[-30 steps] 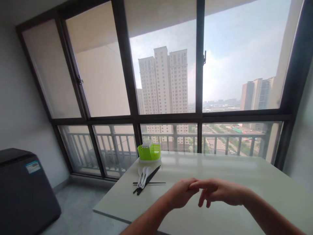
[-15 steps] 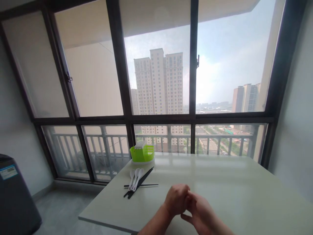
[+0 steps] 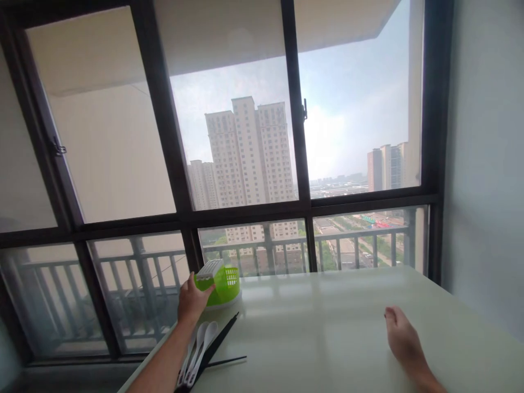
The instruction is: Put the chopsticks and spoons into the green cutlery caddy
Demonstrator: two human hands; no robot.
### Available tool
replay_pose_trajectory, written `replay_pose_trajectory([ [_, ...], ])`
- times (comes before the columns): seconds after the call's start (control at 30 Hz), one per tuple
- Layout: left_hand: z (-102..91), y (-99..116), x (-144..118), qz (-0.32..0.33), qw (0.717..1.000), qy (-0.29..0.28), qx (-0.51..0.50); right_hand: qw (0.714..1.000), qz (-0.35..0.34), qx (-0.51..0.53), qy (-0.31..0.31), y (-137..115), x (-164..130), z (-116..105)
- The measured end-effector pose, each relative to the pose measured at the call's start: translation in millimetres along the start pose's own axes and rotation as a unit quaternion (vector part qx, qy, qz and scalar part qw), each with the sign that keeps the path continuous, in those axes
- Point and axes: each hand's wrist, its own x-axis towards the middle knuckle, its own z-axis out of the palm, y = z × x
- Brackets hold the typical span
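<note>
While gripping — spoons, chopsticks beside basket.

Left arm stretched forward, left hand curled in a grip, right hand low and relaxed, fingers loosely bent, hands well apart

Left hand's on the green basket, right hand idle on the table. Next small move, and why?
Probably close the left hand around the green basket and draw it nearer. The fingers touch its near side, but a firm grip isn't evident, and it sits at the table's far edge. The spoons and chopsticks lie just in front; the right hand rests apart.
</note>
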Motion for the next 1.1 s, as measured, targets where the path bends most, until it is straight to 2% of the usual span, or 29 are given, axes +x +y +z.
replay_pose_trajectory([
  [0.2, 39.8, -25, 29, -0.145, 0.986, -0.065, 0.053, 0.999, -0.051, 0.009, 0.004, 13, -12, 17],
  [0.33, 68.9, -20, 31, -0.168, 0.977, -0.119, 0.058, 0.997, -0.081, 0.005, 0.004, 11, -12, 18],
  [0.4, 85.3, -4, 23, -0.145, 0.978, -0.147, 0.042, 0.996, -0.09, 0.003, -0.011, 9, -12, 20],
  [0.47, 101.9, 23, 11, -0.111, 0.979, -0.17, 0.019, 0.995, -0.096, 0.002, -0.036, 6, -13, 22],
  [0.57, 122.3, 73, -12, -0.049, 0.978, -0.201, -0.024, 0.994, -0.096, -0.002, -0.06, 5, -15, 24],
  [0.67, 131.2, 124, -38, 0.005, 0.972, -0.227, -0.064, 0.993, -0.095, -0.007, -0.072, 5, -14, 22],
  [0.77, 127.6, 166, -68, 0.048, 0.962, -0.249, -0.098, 0.989, -0.112, 0.009, -0.095, 4, -12, 21],
  [0.87, 117.2, 194, -92, 0.073, 0.953, -0.266, -0.123, 0.985, -0.117, 0.035, -0.125, 1, -12, 22],
  [0.97, 107.9, 208, -105, 0.083, 0.943, -0.278, -0.161, 0.978, -0.13, 0.056, -0.154, -2, -13, 23],
  [1.1, 99.8, 216, -110, 0.083, 0.932, -0.286, -0.205, 0.961, -0.17, 0.077, -0.205, -6, -15, 22],
])
